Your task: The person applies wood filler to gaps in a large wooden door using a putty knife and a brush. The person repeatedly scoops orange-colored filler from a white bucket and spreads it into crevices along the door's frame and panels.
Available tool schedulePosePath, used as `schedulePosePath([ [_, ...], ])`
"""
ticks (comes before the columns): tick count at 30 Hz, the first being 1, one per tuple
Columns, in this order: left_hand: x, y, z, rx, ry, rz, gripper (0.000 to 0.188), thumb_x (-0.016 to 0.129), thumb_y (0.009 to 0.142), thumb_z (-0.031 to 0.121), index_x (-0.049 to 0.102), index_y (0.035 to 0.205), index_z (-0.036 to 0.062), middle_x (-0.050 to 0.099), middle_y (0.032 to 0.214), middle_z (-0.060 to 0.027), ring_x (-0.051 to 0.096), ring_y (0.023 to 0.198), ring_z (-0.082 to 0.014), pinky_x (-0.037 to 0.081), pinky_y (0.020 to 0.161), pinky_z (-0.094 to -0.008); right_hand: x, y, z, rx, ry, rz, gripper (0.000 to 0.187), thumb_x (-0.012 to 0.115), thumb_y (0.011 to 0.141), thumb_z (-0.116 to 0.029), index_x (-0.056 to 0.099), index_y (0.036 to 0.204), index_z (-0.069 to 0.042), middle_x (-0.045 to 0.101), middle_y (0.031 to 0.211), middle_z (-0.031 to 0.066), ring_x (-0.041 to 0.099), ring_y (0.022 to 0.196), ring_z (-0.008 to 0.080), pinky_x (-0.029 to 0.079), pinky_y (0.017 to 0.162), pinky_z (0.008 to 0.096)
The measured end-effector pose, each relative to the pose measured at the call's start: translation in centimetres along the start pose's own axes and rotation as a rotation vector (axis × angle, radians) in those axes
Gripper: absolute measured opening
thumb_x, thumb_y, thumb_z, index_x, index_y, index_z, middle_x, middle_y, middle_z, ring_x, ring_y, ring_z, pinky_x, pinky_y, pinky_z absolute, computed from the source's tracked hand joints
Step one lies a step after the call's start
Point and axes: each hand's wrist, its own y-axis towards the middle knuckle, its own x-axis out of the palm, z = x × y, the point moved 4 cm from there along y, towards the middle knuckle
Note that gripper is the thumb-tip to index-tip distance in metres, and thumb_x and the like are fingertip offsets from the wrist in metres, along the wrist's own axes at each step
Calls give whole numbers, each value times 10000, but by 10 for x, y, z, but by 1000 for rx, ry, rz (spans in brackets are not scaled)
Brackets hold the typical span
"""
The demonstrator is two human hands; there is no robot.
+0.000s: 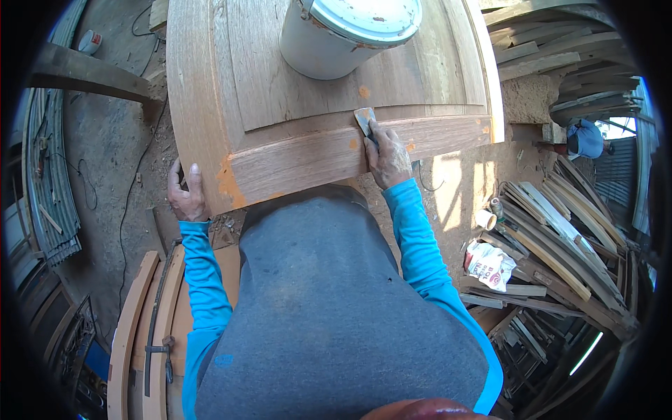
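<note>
A wooden panelled door (301, 157) lies in front of me, with orange filler patches along its near rail and corner. My left hand (187, 196) is at its near left corner, thumb over the edge and the other fingers outside it. My right hand (389, 159) is closed on a small flat block (363, 119) with a pale face and dark grey side, like a sanding block. The block rests near the rail's inner edge; my fingers cover its lower part. Farther up the door stands a white lidded bucket (325, 49).
Wood strips (560, 231) are piled at right, near a white plastic bag (488, 266) and a small cup (485, 219). Curved wooden pieces (133, 329) with a clamp (162, 348) lie at lower left. A person (584, 138) is at far right. Corrugated sheets (49, 182) line the left.
</note>
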Motion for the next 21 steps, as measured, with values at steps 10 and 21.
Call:
schedulePosePath([
  [10, -1, 2, 1, -14, 0, 38, 526, 654, 1006, 293, 565, 1389, -57, 668, 1286, -201, 660, 1155, -268, 516, 1004, -387, 1, 0, 3, 22, -41, -67, 446, 630, 984, -189, 578, 1400, -40, 614, 987, 222, 644, 917, 413, 523, 811, 496],
  [21, 2, 1, 6, -72, -103, 126, 619, 639, 1016, 260, 419, 1496, -64, 601, 1361, -240, 621, 1214, -271, 502, 1035, -383, -32, 15, 2, 21, -46, -185, 336, 592, 993, -217, 609, 1280, -43, 643, 1063, 256, 640, 1013, 451, 511, 875, 536],
])
